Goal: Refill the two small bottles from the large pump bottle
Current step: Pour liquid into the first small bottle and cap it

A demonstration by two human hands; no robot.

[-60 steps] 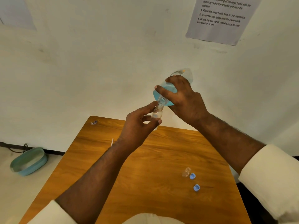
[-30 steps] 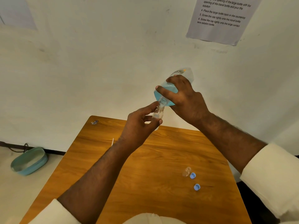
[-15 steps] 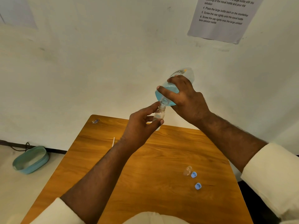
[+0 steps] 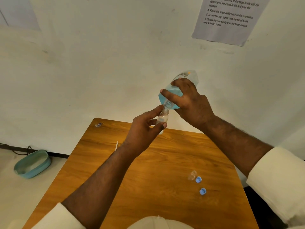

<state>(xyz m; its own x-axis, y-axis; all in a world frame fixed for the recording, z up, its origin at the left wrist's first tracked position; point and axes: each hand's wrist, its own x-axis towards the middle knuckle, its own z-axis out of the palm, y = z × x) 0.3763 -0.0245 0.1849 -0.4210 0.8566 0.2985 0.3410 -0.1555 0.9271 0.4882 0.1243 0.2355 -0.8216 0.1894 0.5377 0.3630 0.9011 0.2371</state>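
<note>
My right hand (image 4: pixel 189 103) grips the large clear bottle (image 4: pixel 171 93) of blue liquid, tipped neck-down above the far edge of the wooden table (image 4: pixel 156 187). Its open mouth sits right over the neck of a small clear bottle (image 4: pixel 162 117), which my left hand (image 4: pixel 145 129) holds upright between thumb and fingers. The small bottle looks mostly clear inside. A second small clear bottle (image 4: pixel 191 175) stands uncapped on the table at the right. Two blue caps (image 4: pixel 198 179) (image 4: pixel 202 191) lie beside it.
A thin white stick (image 4: pixel 116 145) lies on the table's left part, and a small wrapper (image 4: pixel 98 124) sits at the far left corner. A teal basin (image 4: pixel 32 164) rests on the floor at the left. A printed instruction sheet (image 4: pixel 229 19) hangs on the wall.
Both hands and the two bottles have held almost the same pose. The large bottle stays tipped over the small one. The view has shifted slightly.
</note>
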